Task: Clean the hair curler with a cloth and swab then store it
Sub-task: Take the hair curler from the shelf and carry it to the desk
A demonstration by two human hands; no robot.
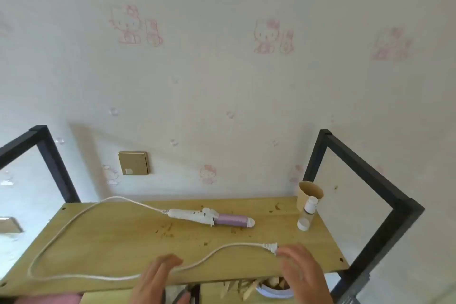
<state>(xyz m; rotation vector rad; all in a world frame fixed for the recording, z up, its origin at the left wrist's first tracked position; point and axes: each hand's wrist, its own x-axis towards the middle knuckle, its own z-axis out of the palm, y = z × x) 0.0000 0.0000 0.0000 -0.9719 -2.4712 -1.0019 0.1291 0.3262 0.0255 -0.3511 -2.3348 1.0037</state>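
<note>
Seemingly nothing is being cleaned yet: the cord [74, 219] is being approached by spread, empty hands [158, 276], curler [209, 217] lying beyond

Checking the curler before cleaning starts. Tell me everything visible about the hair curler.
The hair curler lies flat on the wooden shelf, near the back, untouched by either hand. It has a white plastic-looking handle on the left, a white clamp lever in the middle, a light purple barrel on the right and a white rounded tip. A white cord leaves the handle, loops left and forward, and ends in an unplugged plug by the right hand. The left hand rests over the cord.
</note>
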